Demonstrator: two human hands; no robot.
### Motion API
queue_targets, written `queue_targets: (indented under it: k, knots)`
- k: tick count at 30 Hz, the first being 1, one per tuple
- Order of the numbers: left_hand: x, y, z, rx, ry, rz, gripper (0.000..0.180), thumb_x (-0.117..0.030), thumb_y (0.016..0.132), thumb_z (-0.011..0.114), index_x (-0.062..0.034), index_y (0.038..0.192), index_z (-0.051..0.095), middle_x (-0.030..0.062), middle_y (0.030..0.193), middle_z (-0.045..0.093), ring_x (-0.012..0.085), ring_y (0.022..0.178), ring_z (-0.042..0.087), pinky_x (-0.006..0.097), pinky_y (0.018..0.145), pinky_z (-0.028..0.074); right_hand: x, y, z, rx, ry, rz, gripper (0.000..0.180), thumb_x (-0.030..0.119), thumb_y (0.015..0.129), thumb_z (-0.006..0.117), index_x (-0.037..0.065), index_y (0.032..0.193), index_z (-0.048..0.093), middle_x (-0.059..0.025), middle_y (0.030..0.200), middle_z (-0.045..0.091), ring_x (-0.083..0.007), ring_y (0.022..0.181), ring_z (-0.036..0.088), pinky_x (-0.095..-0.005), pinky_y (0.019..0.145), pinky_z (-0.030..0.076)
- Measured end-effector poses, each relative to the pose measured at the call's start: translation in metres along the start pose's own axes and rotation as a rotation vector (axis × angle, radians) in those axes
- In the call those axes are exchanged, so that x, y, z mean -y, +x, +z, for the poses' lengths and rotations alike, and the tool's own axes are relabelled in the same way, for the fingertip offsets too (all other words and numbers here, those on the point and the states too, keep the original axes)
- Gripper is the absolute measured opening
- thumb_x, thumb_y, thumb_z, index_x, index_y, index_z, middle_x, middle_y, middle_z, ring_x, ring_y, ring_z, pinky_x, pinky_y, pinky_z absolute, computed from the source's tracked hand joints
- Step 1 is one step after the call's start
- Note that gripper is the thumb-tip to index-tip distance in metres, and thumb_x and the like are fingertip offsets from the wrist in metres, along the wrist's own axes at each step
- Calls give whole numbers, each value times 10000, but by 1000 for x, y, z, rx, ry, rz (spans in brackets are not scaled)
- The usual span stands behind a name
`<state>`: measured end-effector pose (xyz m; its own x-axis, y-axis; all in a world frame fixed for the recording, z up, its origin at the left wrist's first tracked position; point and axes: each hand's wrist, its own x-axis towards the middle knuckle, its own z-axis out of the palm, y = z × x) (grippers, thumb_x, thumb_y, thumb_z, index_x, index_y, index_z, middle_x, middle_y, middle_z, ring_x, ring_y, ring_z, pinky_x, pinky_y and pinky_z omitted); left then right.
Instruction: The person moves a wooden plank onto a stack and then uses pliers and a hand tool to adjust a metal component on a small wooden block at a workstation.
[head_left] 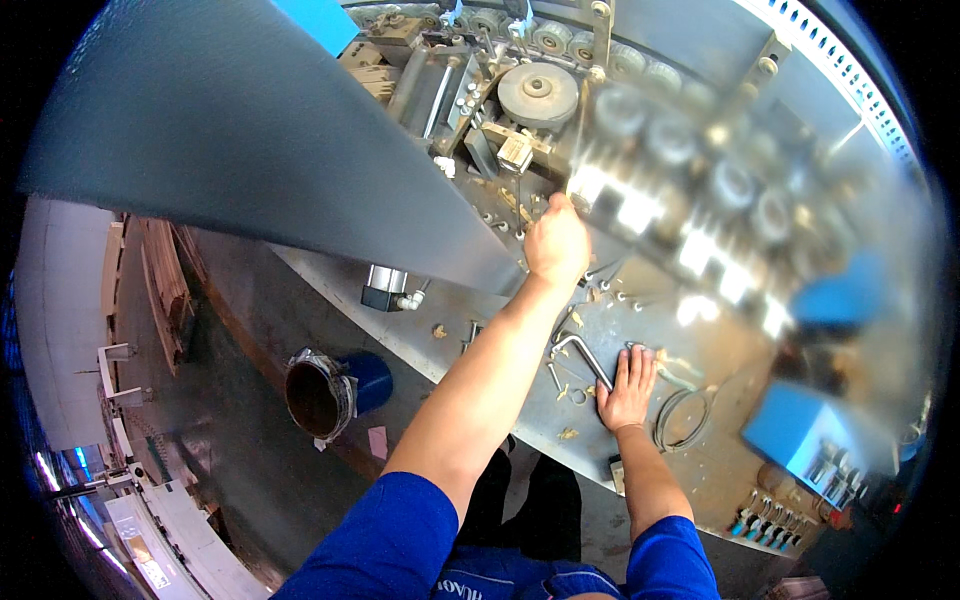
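left hand (pixel 557 243) reaching up into the machine, fingers curled against parts below the grey grinding wheel (pixel 538 95); whether anything is gripped cannot be told. right hand (pixel 628 388) flat, fingers spread, resting on the metal machine bed (pixel 400 330) beside a bent hex key (pixel 583 354). coiled wire ring (pixel 681 418) just right. loose bolts and wood chips scattered between. blue barrel (pixel 335 392) down on the floor.

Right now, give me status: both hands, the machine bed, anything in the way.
Left hand reaching into the machine mechanism, grip hidden. Right hand open, flat on the metal bed, beside the bent hex key. Loose screws, wood chips, coiled cable scattered nearby.
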<state>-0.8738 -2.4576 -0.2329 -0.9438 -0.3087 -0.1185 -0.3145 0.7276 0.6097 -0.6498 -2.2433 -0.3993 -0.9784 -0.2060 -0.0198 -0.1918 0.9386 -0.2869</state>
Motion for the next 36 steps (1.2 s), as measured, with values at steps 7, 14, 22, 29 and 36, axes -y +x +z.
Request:
queue_targets:
  k: [7, 14, 22, 29, 36]
  knots:
    - [3, -37, -8, 76, 8, -76, 192, -76, 908, 541, 30, 1068, 532, 288, 867, 696, 458, 881, 699, 526, 830, 544, 1, -2, 0, 5, -1, -2, 806, 348, 826, 696, 4, 1488, 393, -206, 1603, 278, -417, 1502, 186, -570, 1232, 120]
    - [-15, -5, -5, -9, -90, -35, 182, -81, 916, 525, 38, 1054, 536, 307, 899, 688, 475, 920, 682, 538, 841, 534, -1, 0, 1, 31, -14, 24, 820, 365, 823, 707, 6, 1491, 393, -199, 1603, 279, -402, 1503, 188, -560, 1235, 123]
    - [-16, 21, 0, 54, -72, -88, 213, -70, 905, 500, 50, 1070, 562, 336, 1007, 675, 484, 1004, 661, 542, 882, 520, -1, -1, 0, -11, 30, -1, 802, 327, 816, 705, 3, 1484, 403, -211, 1591, 295, -417, 1493, 203, -571, 1229, 134]
    - [-10, -2, 4, 93, -53, -72, 218, -68, 904, 503, 40, 1088, 550, 330, 1014, 676, 482, 986, 665, 545, 862, 521, -1, 0, -1, 1, 16, 2, 802, 328, 814, 708, 2, 1481, 406, -210, 1591, 299, -418, 1494, 205, -575, 1229, 133]
    - [-1, -16, 2, 19, -41, -24, 214, -31, 887, 511, 38, 1089, 500, 305, 913, 696, 476, 907, 691, 544, 846, 537, -2, -1, -1, -14, 24, -7, 815, 329, 806, 717, 5, 1484, 401, -203, 1595, 295, -411, 1498, 200, -570, 1232, 129]
